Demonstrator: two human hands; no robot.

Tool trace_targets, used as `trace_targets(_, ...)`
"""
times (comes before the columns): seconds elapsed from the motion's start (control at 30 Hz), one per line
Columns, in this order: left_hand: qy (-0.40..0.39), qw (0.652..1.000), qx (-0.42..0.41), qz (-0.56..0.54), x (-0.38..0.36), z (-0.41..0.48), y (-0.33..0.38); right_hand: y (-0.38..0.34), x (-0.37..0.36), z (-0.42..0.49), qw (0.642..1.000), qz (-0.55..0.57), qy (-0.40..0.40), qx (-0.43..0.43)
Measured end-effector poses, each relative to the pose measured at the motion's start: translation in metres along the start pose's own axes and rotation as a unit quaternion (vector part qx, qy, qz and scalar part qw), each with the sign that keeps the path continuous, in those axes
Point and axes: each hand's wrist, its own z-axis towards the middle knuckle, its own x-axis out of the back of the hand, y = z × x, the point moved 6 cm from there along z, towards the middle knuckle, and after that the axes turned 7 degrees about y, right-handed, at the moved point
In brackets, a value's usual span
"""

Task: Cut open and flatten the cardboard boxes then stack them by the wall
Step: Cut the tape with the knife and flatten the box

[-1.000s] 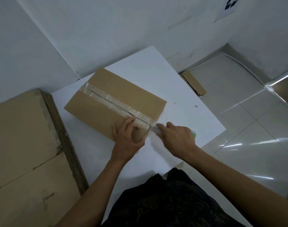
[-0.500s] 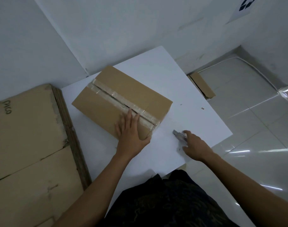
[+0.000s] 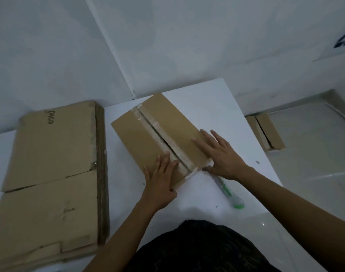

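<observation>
Flattened cardboard stack lies at far left. Cardboard box sits on white table, tape seam slit. Left hand presses left flap, fingers straight, gripping nothing. Right hand rests on right flap, fingers spread, gripping nothing. Green knife lies beside right wrist.

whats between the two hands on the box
In the head view, the taped centre seam of the cardboard box runs between the left hand and right hand, both flat on its top. A dark gap shows along it.
</observation>
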Motion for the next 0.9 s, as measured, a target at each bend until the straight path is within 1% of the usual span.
trace_targets(0.07, -0.005, 1.0, 0.017, 0.002, 0.0, -0.003, 0.003, 0.004, 0.001, 0.019, 0.997, -0.022, -0.036, 0.057)
trace_targets(0.17, -0.018, 0.998, 0.049, 0.022, -0.003, -0.002, 0.01, 0.014, 0.0, 0.036, 0.991, -0.01, -0.09, 0.099)
trace_targets(0.3, -0.037, 0.992, 0.096, 0.072, -0.007, 0.004, 0.026, 0.023, 0.003, 0.038, 0.982, 0.023, -0.091, 0.162)
trace_targets(0.33, -0.038, 0.99, 0.108, 0.076, -0.009, 0.005, 0.03, 0.026, 0.003, 0.038, 0.981, 0.033, -0.093, 0.166)
trace_targets(0.37, -0.039, 0.989, 0.118, 0.077, -0.011, 0.007, 0.032, 0.029, 0.005, 0.036, 0.982, 0.049, -0.091, 0.161)
trace_targets(0.4, -0.038, 0.989, 0.124, 0.075, -0.013, 0.008, 0.033, 0.032, 0.008, 0.035, 0.984, 0.085, -0.082, 0.137)
trace_targets(0.43, -0.036, 0.989, 0.128, 0.067, -0.015, 0.009, 0.032, 0.037, 0.01, 0.033, 0.983, 0.154, -0.059, 0.083)
trace_targets(0.47, -0.033, 0.989, 0.133, 0.054, -0.016, 0.01, 0.032, 0.044, 0.014, 0.031, 0.965, 0.263, -0.016, -0.009)
trace_targets(0.5, -0.026, 0.99, 0.137, 0.037, -0.016, 0.01, 0.031, 0.056, 0.013, 0.028, 0.919, 0.374, 0.034, -0.122)
trace_targets(0.53, -0.015, 0.99, 0.141, 0.016, -0.015, 0.011, 0.031, 0.069, 0.007, 0.022, 0.852, 0.465, 0.077, -0.229)
trace_targets(0.57, 0.001, 0.989, 0.146, -0.006, -0.013, 0.011, 0.032, 0.078, 0.0, 0.017, 0.782, 0.531, 0.102, -0.309)
trace_targets(0.6, 0.02, 0.988, 0.154, -0.029, -0.01, 0.012, 0.034, 0.085, -0.01, 0.013, 0.717, 0.584, 0.114, -0.363)
trace_targets(0.63, 0.043, 0.985, 0.162, -0.05, -0.007, 0.013, 0.035, 0.09, -0.018, 0.01, 0.664, 0.621, 0.122, -0.399)
trace_targets(0.67, 0.066, 0.981, 0.17, -0.065, -0.005, 0.014, 0.037, 0.095, -0.026, 0.008, 0.628, 0.634, 0.126, -0.433)
trace_targets(0.7, 0.088, 0.977, 0.179, -0.078, -0.002, 0.016, 0.039, 0.1, -0.027, 0.005, 0.636, 0.604, 0.136, -0.461)
trace_targets(0.73, 0.108, 0.972, 0.187, -0.092, 0.001, 0.018, 0.04, 0.105, -0.022, 0.003, 0.691, 0.527, 0.146, -0.473)
trace_targets(0.77, 0.126, 0.967, 0.192, -0.113, 0.003, 0.02, 0.04, 0.108, -0.01, 0.008, 0.775, 0.42, 0.152, -0.447)
trace_targets(0.8, 0.14, 0.961, 0.197, -0.138, 0.006, 0.022, 0.042, 0.104, 0.005, 0.017, 0.86, 0.299, 0.161, -0.381)
trace_targets(0.83, 0.15, 0.954, 0.201, -0.166, 0.006, 0.023, 0.04, 0.092, 0.018, 0.026, 0.925, 0.185, 0.163, -0.29)
trace_targets(0.87, 0.157, 0.948, 0.202, -0.191, 0.007, 0.024, 0.039, 0.076, 0.025, 0.036, 0.965, 0.096, 0.149, -0.195)
trace_targets(0.9, 0.164, 0.943, 0.2, -0.209, 0.007, 0.024, 0.036, 0.061, 0.026, 0.044, 0.986, 0.035, 0.113, -0.12)
